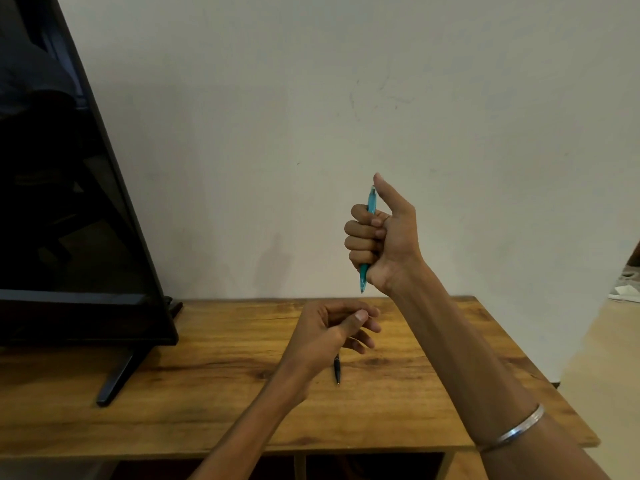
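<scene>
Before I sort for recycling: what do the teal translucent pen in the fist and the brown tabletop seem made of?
Teal translucent pen: probably glossy plastic; light passes through its barrel. Brown tabletop: wood or wood-look laminate, matte; grain streaks show.

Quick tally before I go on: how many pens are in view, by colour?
Teal pen, gripped upright in the right hand: 1
Dark pen, showing just below the left hand: 1
Total: 2
</scene>
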